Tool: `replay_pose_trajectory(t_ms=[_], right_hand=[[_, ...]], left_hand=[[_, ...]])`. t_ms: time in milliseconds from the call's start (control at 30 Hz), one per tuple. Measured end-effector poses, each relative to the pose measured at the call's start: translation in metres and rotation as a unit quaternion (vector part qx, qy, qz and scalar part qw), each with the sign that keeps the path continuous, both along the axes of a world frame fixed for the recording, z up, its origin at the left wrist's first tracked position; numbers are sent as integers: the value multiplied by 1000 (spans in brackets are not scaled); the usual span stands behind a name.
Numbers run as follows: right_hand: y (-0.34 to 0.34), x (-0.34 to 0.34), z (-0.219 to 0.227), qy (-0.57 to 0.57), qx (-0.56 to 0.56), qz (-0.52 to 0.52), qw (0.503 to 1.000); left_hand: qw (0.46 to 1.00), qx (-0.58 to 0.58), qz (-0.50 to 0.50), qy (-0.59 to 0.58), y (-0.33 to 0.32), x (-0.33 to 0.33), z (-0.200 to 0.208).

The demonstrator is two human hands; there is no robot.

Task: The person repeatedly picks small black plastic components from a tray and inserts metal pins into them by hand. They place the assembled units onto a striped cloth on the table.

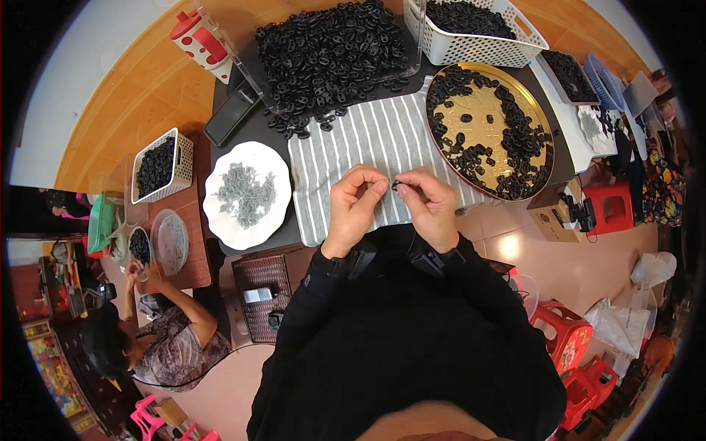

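Over a grey-and-white striped cloth [312,176], my two hands face each other in front of my chest. My right hand [430,207] pinches a small black oval plastic piece [396,184] between thumb and fingertips. The fingers of my left hand [354,206] are also pinched together, close to that piece; whatever lies between them is too small to name. Left of the cloth, a white scalloped plate [222,224] bears a heap of tiny grey spring-like parts [246,189]. A round gold tray [471,136] on the right carries many black oval pieces [518,147].
A big heap of black pieces [334,51] lies beyond the cloth, beside a phone [232,114] and a red-and-white cup [202,44]. White baskets stand far right [478,51] and left [180,158]. At left, another person [173,345] works at a brown table [198,250].
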State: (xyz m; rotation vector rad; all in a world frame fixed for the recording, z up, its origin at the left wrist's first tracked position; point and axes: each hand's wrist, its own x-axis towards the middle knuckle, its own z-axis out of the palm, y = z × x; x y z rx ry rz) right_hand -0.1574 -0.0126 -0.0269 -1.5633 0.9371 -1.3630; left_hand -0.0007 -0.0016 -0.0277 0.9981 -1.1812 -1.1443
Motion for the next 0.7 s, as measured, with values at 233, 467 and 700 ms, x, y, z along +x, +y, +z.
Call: replay_pose_trajectory(t_ms=[233, 467, 700], right_hand=[[0, 1, 4, 19, -10, -10, 1000], [0, 4, 3, 13, -16, -20, 1000], [2, 3, 1, 28, -35, -22, 999]], left_hand=[[1000, -13, 8, -4, -1, -3, 2], [999, -29, 3, -27, -1, -3, 1], [996, -48, 5, -70, 0, -5, 3]])
